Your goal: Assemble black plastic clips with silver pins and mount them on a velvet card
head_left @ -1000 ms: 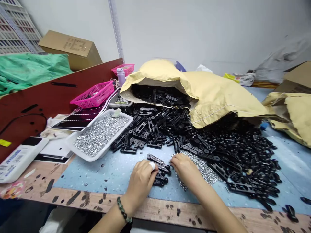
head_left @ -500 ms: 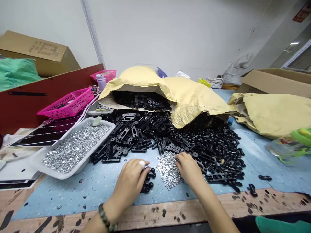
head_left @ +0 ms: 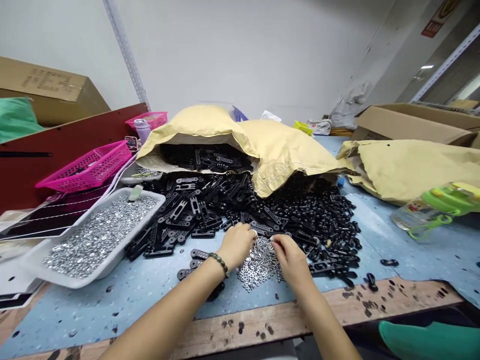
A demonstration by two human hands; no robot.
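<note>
My left hand [head_left: 237, 245], with a beaded bracelet at the wrist, reaches the far left side of a small pile of silver screws and nuts [head_left: 258, 270]. Its fingers are curled together, and whatever they hold is hidden. On the pile's right side, my right hand [head_left: 290, 256] pinches thumb against fingers; a bit of white shows at the tip, and any small part there cannot be made out. Beneath my left forearm lies a short row of black slotted link pieces [head_left: 198, 257], partly covered by the arm.
Behind the hands spread heaps of black link pieces [head_left: 180, 215] and smaller black parts [head_left: 330, 215], spilling from yellow paper sacks [head_left: 292, 145]. A white tray of silver nuts [head_left: 157, 200] stands left, beside a pink basket [head_left: 88, 167]. A bottle [head_left: 420, 210] lies right.
My left hand has moved from the black pieces rightward to the screw pile, uncovering part of the row. My right hand stays at the pile. The whole view has shifted somewhat.
</note>
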